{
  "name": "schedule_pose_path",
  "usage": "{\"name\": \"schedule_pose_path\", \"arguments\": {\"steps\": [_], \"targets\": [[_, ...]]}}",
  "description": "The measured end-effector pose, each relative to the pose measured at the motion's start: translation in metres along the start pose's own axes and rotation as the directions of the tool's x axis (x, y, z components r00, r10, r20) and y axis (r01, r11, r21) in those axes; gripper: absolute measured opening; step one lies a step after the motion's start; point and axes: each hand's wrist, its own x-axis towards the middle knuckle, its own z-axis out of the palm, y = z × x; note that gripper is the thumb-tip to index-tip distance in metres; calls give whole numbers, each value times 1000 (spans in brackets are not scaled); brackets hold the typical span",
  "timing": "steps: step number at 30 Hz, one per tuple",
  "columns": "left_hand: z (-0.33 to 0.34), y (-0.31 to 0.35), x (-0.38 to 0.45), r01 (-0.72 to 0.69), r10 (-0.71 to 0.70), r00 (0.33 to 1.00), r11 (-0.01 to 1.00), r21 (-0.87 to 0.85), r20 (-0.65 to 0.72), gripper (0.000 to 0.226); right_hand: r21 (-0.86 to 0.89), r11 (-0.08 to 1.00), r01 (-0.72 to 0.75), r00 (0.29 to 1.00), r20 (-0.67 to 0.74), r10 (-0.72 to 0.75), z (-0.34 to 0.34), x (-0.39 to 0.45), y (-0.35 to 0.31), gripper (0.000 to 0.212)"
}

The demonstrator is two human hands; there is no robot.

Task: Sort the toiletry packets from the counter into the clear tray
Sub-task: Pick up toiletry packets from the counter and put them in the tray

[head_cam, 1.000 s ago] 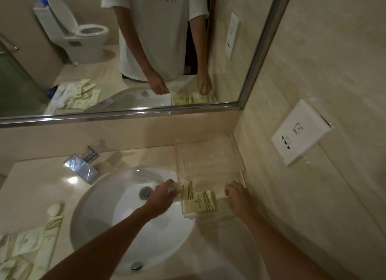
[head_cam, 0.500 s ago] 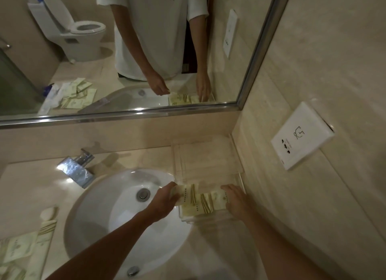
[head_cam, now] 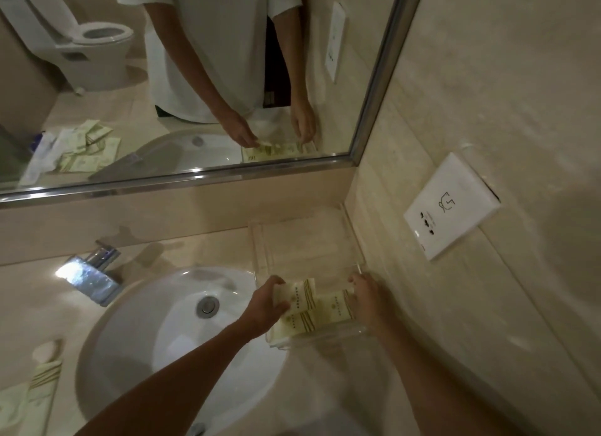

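1. while both hands work at the near end of the clear tray (head_cam: 353,240), left hand (head_cam: 265,307) pinches a cream packet (head_cam: 300,294) over two more packets (head_cam: 320,313) lying inside.
2. right hand (head_cam: 366,297), fingers curled, holds those packets' right edge.
3. remaining packets (head_cam: 39,383) lie far left of the sink (head_cam: 146,338).

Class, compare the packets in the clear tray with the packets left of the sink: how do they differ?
The tray packets lie inside the clear tray, right of the sink; the counter packets lie loose on the left counter. Both hands touch the tray packets; nothing touches the counter packets. Both sets are pale with striped print.
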Motion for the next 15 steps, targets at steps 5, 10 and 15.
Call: {"name": "schedule_pose_path", "arguments": {"steps": [5, 10, 15], "targets": [[30, 20, 17, -60, 60, 996, 998, -3, 67, 47, -22, 997, -74, 994, -78, 72, -17, -3, 2, 18], [56, 35, 37, -88, 77, 989, 993, 82, 130, 18, -13, 997, -76, 990, -123, 74, -22, -10, -5, 17], [72, 32, 49, -105, 80, 990, 969, 225, 120, 14, 0, 994, -111, 984, -142, 110, -24, -10, -10, 13]]}}
